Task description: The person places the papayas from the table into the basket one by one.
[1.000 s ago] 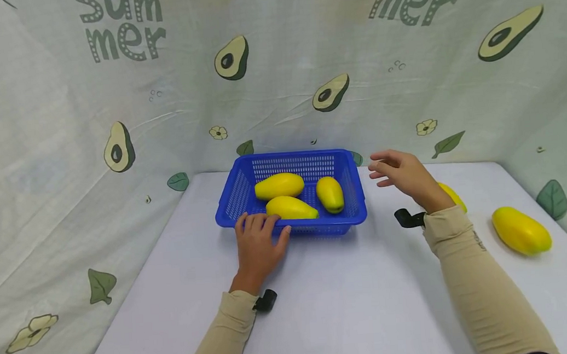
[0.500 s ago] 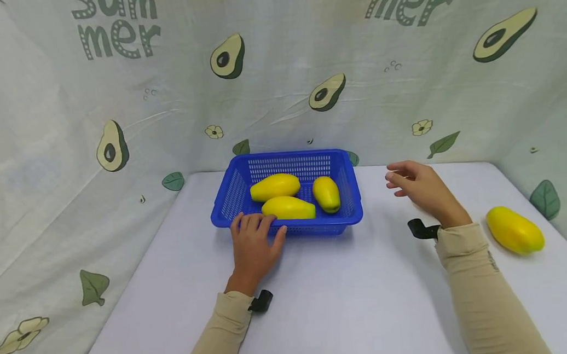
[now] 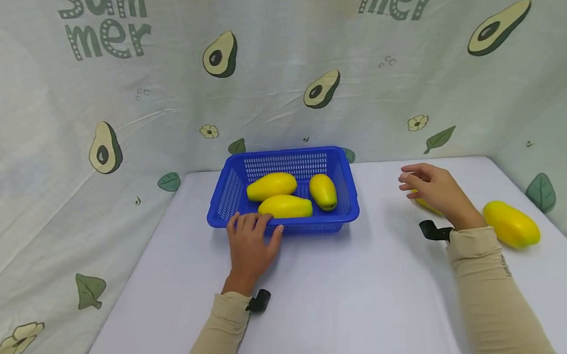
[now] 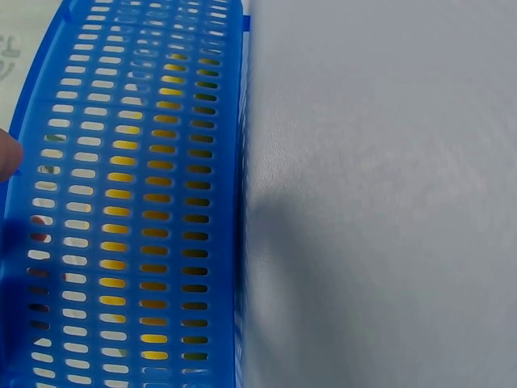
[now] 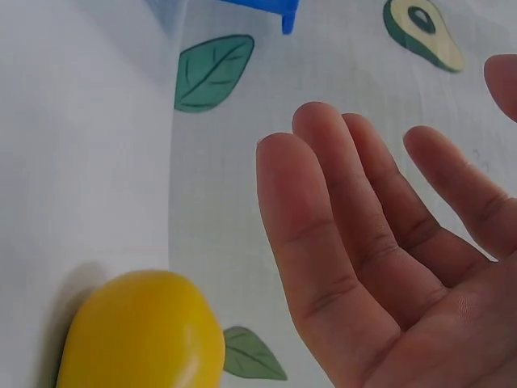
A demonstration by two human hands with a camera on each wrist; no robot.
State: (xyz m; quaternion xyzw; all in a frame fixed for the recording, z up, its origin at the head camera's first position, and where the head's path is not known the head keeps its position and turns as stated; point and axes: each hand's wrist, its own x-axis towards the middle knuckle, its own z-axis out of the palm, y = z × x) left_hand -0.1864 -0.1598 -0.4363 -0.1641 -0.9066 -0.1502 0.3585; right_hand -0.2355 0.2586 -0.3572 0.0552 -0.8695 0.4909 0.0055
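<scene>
A blue plastic basket stands at the back middle of the table, holding three yellow papayas: one at the back left, one along the front, one at the right. My left hand grips its front rim. Fingers lie over the edge, and reddish fingertips show through the holes in the left wrist view. My right hand hovers empty, fingers loosely bent and apart, over another papaya that it partly hides. In the right wrist view, a papaya lies below the fingers, apart from them.
One more papaya lies on the table to the right of my right wrist. A white cloth covers the table. Behind and at both sides hangs a printed curtain with avocados and leaves.
My right hand has moved right and slightly down, away from the basket, to above the nearer of the loose papayas. The left hand stays at the basket rim. The head view has shifted slightly.
</scene>
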